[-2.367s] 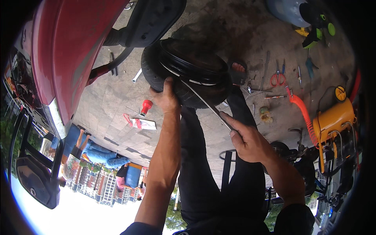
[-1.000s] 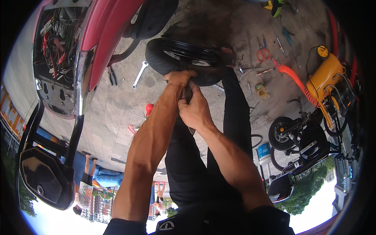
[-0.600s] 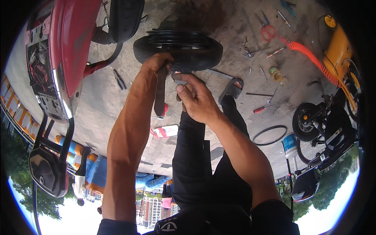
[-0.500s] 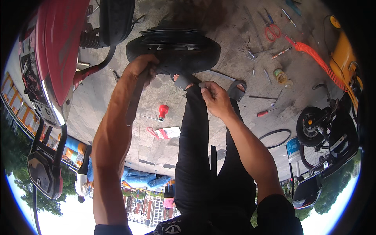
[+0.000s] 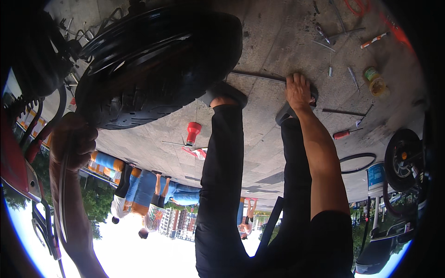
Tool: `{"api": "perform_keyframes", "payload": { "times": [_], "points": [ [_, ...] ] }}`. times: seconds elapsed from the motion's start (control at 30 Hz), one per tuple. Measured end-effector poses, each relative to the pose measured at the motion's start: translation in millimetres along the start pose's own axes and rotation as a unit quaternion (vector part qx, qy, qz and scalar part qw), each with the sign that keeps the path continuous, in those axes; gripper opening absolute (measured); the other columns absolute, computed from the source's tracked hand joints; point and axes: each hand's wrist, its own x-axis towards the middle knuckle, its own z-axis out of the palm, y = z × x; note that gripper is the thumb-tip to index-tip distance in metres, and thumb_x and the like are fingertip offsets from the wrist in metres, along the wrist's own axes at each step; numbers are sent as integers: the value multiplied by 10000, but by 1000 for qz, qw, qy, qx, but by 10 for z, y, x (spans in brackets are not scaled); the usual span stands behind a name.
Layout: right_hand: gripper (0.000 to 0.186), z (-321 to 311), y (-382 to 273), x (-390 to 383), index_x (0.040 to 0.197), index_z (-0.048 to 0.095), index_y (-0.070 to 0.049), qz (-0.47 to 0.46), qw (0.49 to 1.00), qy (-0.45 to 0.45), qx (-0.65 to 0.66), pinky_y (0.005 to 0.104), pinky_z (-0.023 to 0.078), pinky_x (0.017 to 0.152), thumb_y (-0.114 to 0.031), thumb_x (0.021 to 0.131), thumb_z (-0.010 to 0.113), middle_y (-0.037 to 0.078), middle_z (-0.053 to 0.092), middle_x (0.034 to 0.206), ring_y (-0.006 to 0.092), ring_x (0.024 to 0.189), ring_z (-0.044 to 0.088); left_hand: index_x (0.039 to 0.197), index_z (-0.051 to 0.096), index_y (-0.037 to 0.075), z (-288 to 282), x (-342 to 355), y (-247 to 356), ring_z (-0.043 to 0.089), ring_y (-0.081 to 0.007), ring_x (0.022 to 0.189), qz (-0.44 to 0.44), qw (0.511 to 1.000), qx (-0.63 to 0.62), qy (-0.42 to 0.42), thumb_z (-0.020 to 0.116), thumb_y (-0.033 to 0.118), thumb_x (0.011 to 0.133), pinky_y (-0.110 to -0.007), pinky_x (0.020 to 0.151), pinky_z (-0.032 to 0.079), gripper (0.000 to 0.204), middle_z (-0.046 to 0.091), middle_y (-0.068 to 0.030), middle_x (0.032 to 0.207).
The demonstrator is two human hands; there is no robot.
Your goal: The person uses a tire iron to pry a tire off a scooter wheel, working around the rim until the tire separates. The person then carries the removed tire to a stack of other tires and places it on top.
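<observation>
A black tyre on a rim point(image 5: 157, 69) fills the upper left, tilted. My left hand point(image 5: 74, 146) is closed on a long flat metal lever point(image 5: 63, 194) just below the tyre's left edge; the lever runs down along my forearm. My right hand point(image 5: 299, 92) reaches to the paving near my right sandal point(image 5: 283, 115), its fingers curled over the end of a long metal bar point(image 5: 257, 75). My other sandal point(image 5: 225, 95) sits beside the tyre.
Red scooter point(image 5: 16, 162) at left; wheeled bike point(image 5: 401, 160) at right. On the paving point(image 5: 264, 153) lie a red funnel-shaped object point(image 5: 193, 132), a screwdriver point(image 5: 341, 134), a jar point(image 5: 374, 81) and a rubber loop point(image 5: 357, 160). Several people point(image 5: 121, 199) stand by blue-orange rolls.
My view has tilted and the tyre appears larger, farther left. My left hand has moved left with the lever. My right hand has left the lever and reached out rightward to the bar.
</observation>
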Motion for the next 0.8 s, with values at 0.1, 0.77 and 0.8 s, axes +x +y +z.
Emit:
{"api": "perform_keyframes", "payload": {
  "times": [0.1, 0.77, 0.8],
  "points": [
    [158, -119, 63, 23, 1001, 613, -122, -6, 998, 18, -55, 413, 432, 888, -194, 886, 532, 79, 604, 1007, 268, 1016, 560, 960, 541, 14, -3, 25, 33, 335, -136, 416, 65, 997, -17, 25, 480, 211, 955, -245, 277, 299, 206, 378, -56, 594],
    [158, -254, -53, 17, 1018, 622, -97, -28, 999, 6, -47, 418, 408, 952, -158, 893, 546, 94, 586, 1037, 280, 1066, 533, 695, 540, 68, 91, 52, 85, 452, -89, 395, 112, 989, 101, 0, 530, 69, 908, -197, 322, 391, 213, 549, -67, 622],
    [156, -243, -69, 25, 1012, 619, -99, -30, 998, 29, -55, 421, 409, 949, -166, 887, 555, 94, 587, 1039, 280, 1067, 532, 697, 544, 68, 101, 57, 82, 453, -89, 400, 129, 984, 119, 31, 528, 68, 911, -196, 323, 390, 214, 539, -59, 617]
  ]
}}
